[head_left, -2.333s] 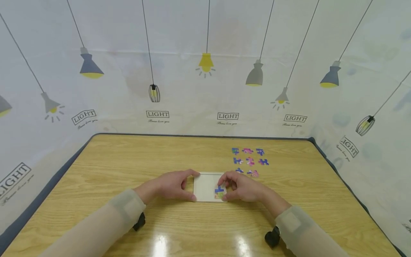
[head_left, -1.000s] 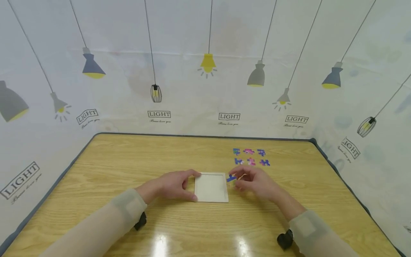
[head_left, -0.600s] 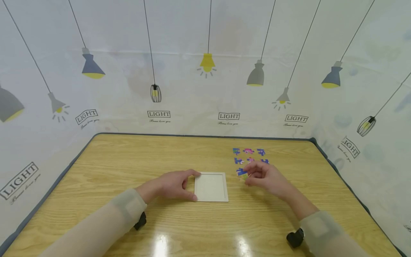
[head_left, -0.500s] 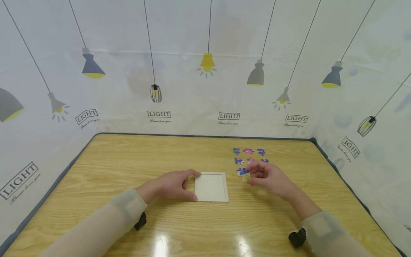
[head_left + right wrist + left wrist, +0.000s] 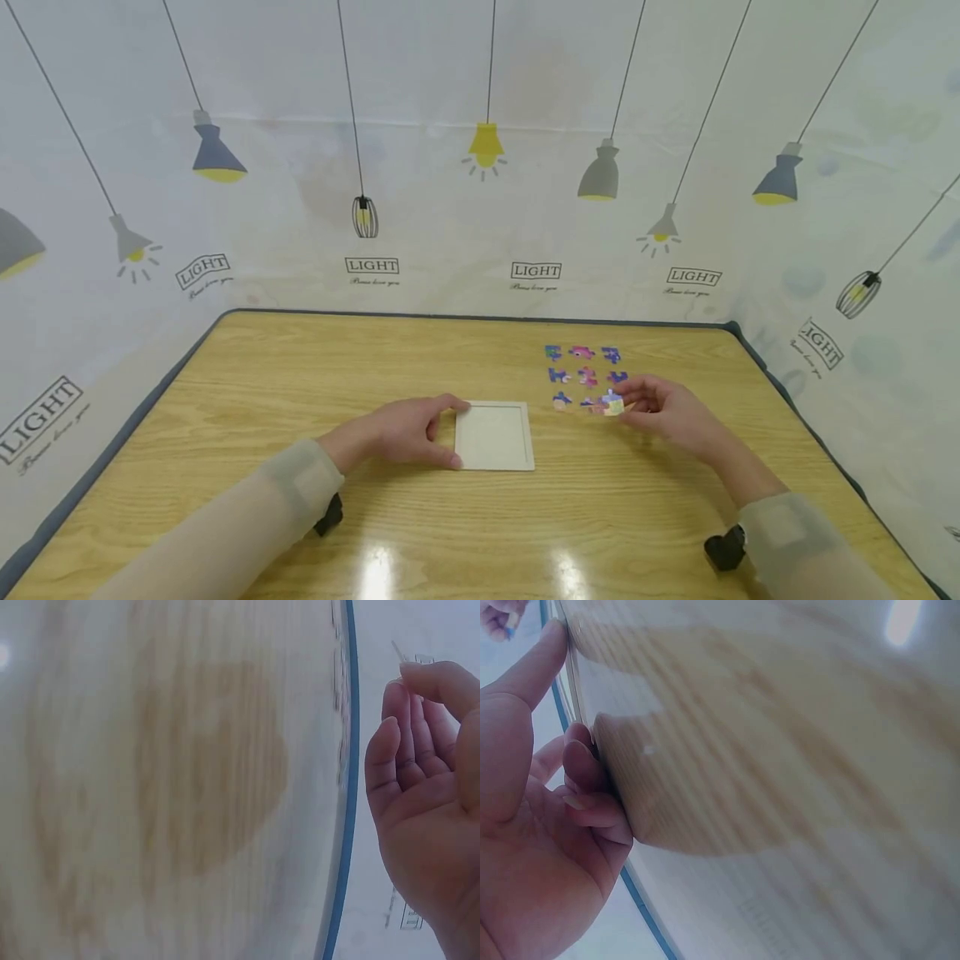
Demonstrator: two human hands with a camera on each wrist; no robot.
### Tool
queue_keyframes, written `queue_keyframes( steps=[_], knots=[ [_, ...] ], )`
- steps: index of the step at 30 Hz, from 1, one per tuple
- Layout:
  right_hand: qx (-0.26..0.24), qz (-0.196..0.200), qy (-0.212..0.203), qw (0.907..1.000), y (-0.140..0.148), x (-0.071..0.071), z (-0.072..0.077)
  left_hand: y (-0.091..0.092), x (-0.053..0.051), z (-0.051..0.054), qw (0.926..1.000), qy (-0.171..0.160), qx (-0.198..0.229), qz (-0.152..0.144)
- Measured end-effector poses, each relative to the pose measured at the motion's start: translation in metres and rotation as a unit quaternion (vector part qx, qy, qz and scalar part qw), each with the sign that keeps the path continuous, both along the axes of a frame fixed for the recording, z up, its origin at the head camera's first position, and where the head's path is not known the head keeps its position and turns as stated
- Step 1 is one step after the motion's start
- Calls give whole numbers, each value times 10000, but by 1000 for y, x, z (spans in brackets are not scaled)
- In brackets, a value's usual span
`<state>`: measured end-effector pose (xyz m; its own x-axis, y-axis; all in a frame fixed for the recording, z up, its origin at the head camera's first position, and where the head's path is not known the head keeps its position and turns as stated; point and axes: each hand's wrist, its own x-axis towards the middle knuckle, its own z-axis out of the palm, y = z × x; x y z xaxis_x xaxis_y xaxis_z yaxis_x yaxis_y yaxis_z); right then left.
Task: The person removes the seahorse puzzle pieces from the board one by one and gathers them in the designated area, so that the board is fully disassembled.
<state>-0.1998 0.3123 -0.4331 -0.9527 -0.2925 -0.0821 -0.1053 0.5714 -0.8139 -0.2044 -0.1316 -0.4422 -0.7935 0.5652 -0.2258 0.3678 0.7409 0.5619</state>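
Observation:
In the head view my left hand [image 5: 408,433] holds a square white puzzle tray [image 5: 528,437] by its left side. The thumb is at the near corner and the index finger at the far corner. My right hand [image 5: 678,421] pinches a jigsaw piece [image 5: 613,403], pale blue and yellow-green, between thumb and fingertips. That piece is tilted at the right end of the nearest row of pieces; whether it touches the table, I cannot tell. In the right wrist view the pinched piece [image 5: 398,651] shows as a thin edge.
Several blue and pink jigsaw pieces [image 5: 587,377] lie spaced in rows behind and right of the tray. The wooden table [image 5: 300,367] has a dark edge. Behind it hangs a white cloth [image 5: 435,208] printed with lamps.
My right hand has carried the jigsaw piece from over the tray rightward to the end of the nearest row. My left hand has stayed on the tray.

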Motion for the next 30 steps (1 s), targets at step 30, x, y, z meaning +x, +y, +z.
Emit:
queue_keyframes(
  steps=[30],
  knots=[
    [964, -237, -489, 9939, 36, -26, -19, -1, 2, 0, 10000, 31, 22, -6]
  ],
)
